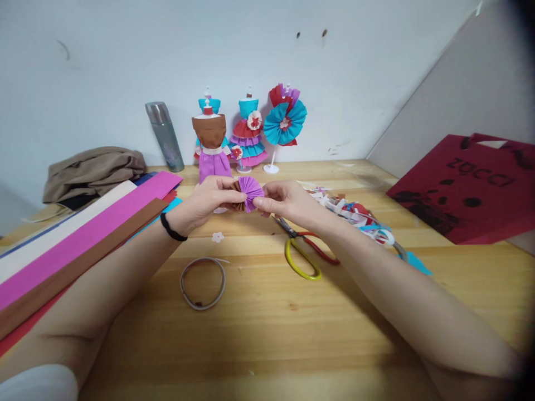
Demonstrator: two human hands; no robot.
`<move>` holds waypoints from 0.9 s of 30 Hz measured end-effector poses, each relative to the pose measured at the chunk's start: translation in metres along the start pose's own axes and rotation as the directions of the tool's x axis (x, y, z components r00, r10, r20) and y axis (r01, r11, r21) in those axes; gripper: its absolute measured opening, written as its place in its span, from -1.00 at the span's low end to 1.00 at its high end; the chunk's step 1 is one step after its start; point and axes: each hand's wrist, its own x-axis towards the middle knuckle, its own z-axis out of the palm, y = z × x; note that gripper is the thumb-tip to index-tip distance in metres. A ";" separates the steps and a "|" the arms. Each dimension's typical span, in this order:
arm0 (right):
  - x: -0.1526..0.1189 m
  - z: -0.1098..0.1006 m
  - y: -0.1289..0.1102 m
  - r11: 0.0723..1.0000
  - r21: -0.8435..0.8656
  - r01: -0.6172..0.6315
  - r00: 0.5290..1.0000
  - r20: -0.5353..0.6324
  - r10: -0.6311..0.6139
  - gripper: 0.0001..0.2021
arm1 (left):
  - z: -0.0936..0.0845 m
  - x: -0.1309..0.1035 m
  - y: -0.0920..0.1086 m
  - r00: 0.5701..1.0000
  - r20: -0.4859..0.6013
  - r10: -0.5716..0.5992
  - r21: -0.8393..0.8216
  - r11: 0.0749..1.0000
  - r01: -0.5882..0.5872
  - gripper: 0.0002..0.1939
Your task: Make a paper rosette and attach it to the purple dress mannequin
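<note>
Between my two hands is a small pleated paper rosette, purple on the right and brown on the left. My left hand pinches its brown side, the thumb lying across the front. At the purple edge, my right hand grips with thumb and fingertips. Just behind stands a mini dress form in a brown top and purple skirt. A small white paper flower lies on the table below my left hand. Scissors with one yellow and one red handle rest below my right hand.
Long coloured paper sheets lie at left beside a bundled brown cloth. A flask leans on the wall near more dressed forms. A coiled cord lies in front, paper scraps and a red bag at right.
</note>
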 end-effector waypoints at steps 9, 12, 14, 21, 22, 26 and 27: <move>0.001 0.004 0.000 0.998 0.058 -0.029 1.000 0.013 0.028 -0.74 | 0.005 -0.003 0.006 1.000 0.016 0.000 0.107 0.994 -0.002 -0.80; 0.001 0.002 -0.001 0.998 0.067 -0.020 1.000 0.015 0.019 -0.74 | 0.005 -0.003 0.006 1.000 0.015 0.010 0.117 0.993 -0.012 -0.82; 0.001 0.001 -0.001 0.998 0.068 -0.011 1.000 0.019 0.010 -0.73 | 0.004 -0.002 0.005 1.000 0.020 0.016 0.127 0.992 -0.019 -0.82; 0.002 0.000 -0.002 0.999 0.045 -0.026 0.999 0.025 0.025 -0.72 | 0.000 0.001 0.000 0.997 0.073 0.008 0.142 0.990 -0.018 -0.84; 0.001 0.000 -0.002 0.999 0.044 -0.027 0.999 0.026 0.025 -0.72 | 0.000 0.001 -0.001 0.997 0.079 0.006 0.138 0.990 -0.017 -0.83; 0.001 0.000 -0.002 0.998 0.054 -0.026 0.999 0.031 0.025 -0.71 | 0.001 0.001 -0.001 0.996 0.093 0.018 0.133 0.991 -0.030 -0.81; 0.001 0.000 -0.002 0.998 0.060 -0.029 0.999 0.033 0.027 -0.71 | 0.001 0.001 -0.001 0.995 0.096 0.019 0.134 0.990 -0.032 -0.81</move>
